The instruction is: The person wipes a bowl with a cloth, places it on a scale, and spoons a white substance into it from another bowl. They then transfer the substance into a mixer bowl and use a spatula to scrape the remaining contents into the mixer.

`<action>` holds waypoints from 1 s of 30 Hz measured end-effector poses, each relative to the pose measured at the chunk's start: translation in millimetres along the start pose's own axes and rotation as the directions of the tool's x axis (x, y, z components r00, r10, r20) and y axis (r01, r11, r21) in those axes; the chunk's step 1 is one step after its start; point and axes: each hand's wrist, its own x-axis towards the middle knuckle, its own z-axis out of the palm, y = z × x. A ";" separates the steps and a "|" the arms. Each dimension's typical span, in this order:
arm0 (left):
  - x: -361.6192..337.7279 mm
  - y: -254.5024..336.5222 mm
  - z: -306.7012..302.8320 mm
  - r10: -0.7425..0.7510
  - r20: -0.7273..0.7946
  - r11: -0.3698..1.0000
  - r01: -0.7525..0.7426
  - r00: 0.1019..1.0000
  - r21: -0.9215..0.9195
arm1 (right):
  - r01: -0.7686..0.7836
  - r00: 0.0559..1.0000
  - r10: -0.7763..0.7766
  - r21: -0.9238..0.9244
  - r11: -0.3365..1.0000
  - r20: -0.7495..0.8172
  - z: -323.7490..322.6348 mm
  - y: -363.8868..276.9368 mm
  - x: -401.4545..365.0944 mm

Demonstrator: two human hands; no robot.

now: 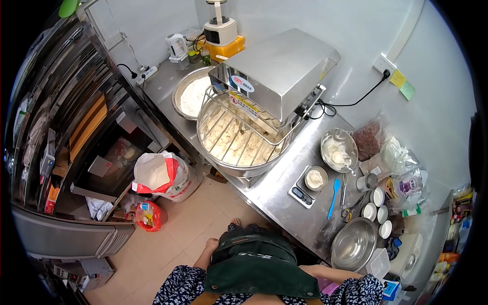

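Observation:
My left hand [211, 244] hangs beside the dark green apron [254, 269], low in the view; its fingers are too small and partly hidden to read. On the other side, my right forearm [330, 275] runs in behind the apron, and that hand is out of sight. Ahead stands a steel dough mixer [284, 66] with a wire guard over its bowl [203, 140]. Pale, lumpy dough [229, 137] fills much of the bowl. Right of the mixer, a small bowl of white stuff [315, 179] rests on a digital scale [301, 195]. Neither hand touches these things.
A bowl of flour [195, 96] sits behind the mixer. A blue spatula [334, 199], scissors [349, 212], several white cups [369, 211] and a large steel bowl [352, 244] lie along the steel table [274, 203]. On the floor are a flour sack [178, 183] and a red bag [152, 219].

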 end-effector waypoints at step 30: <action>0.6 4.6 0.1 -0.031 0.006 0.999 0.031 0.999 -0.038 | -0.061 0.998 0.061 -0.022 0.998 0.020 -9.4 -12.2 0.0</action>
